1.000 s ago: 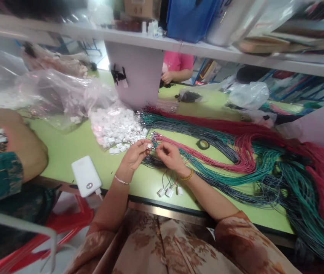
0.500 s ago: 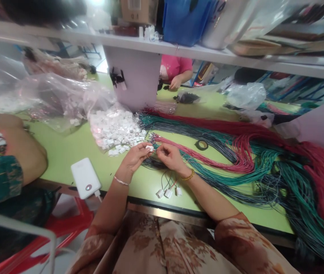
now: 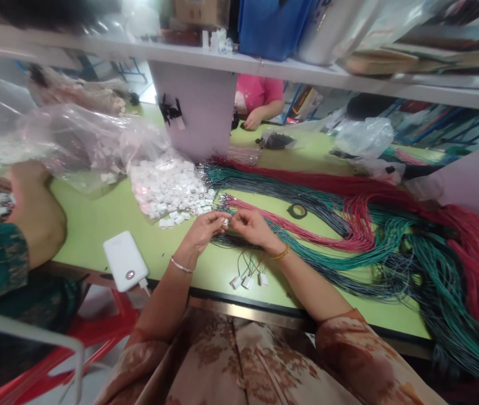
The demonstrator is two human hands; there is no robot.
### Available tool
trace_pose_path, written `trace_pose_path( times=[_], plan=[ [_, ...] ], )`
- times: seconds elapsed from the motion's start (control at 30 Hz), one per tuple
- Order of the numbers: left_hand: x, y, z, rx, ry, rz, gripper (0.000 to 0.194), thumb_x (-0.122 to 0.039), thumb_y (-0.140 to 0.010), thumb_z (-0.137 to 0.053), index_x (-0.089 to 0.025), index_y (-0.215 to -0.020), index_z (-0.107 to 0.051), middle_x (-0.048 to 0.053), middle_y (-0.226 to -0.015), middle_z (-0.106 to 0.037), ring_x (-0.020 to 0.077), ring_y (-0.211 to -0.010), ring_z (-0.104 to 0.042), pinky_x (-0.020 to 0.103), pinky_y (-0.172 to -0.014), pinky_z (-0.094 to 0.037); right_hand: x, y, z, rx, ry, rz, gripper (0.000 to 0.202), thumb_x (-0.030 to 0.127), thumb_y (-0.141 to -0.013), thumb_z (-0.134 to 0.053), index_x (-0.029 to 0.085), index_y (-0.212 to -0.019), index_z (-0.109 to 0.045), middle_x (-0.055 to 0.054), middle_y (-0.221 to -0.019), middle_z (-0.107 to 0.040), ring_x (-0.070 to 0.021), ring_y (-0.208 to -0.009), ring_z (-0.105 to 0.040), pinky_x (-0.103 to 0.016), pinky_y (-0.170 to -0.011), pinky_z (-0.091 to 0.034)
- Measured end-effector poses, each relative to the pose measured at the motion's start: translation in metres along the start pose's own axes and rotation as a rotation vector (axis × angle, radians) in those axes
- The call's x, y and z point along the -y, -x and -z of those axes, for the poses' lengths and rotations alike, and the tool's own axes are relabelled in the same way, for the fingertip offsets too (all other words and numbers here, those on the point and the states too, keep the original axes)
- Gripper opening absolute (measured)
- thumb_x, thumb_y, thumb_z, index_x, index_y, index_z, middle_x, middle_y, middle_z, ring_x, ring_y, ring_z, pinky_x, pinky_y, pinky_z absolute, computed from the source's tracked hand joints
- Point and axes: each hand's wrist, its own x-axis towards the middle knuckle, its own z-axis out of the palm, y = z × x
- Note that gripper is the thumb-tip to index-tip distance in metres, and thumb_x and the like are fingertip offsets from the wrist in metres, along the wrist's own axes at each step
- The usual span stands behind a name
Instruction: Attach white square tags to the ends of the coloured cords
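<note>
Between the thumb and fingers of my left hand [image 3: 205, 229] is a small white connector housing [image 3: 225, 223]. My right hand [image 3: 251, 226] pinches close beside it, its fingertips at the housing's right side; a thin wire seems to be in them, too small to make out surely. Below my right hand, three white connectors [image 3: 246, 281] with thin wires attached lie on the green table [image 3: 205, 275]. Up and left of my hands, a heap of white connector housings [image 3: 167, 188] spills from a clear plastic bag [image 3: 91, 140]. Bundles of red wires [image 3: 298, 219] and green wires [image 3: 332, 260] stretch off to the right.
A white power bank [image 3: 125, 261] with a cable lies left of my left arm. A roll of black tape [image 3: 297, 211] rests among the wires. A shelf [image 3: 264, 67] crosses above the table. A co-worker's arm [image 3: 36, 214] is at the left; another person [image 3: 260, 98] sits opposite.
My hands have come closer together, and the white housing has turned and is more covered by my fingers. The left co-worker's hand has moved down onto the white parts.
</note>
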Motion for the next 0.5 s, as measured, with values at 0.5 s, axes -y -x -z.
trace_pose_path(
  times=[0.5],
  plan=[
    [0.001, 0.001, -0.003, 0.026, -0.013, 0.006, 0.033, -0.025, -0.058, -0.083, -0.012, -0.087, -0.072, 0.002, -0.068, -0.065, 0.0079, -0.061, -0.057, 0.019, -0.057, -0.044, -0.004, 0.001, -0.001, 0.017, -0.233, -0.128, 0.026, 0.039, -0.076, -0.057, 0.018, -0.063, -0.048, 0.004, -0.057, -0.043, -0.0086, -0.054, -0.033, -0.023, -0.053, -0.027]
  ],
)
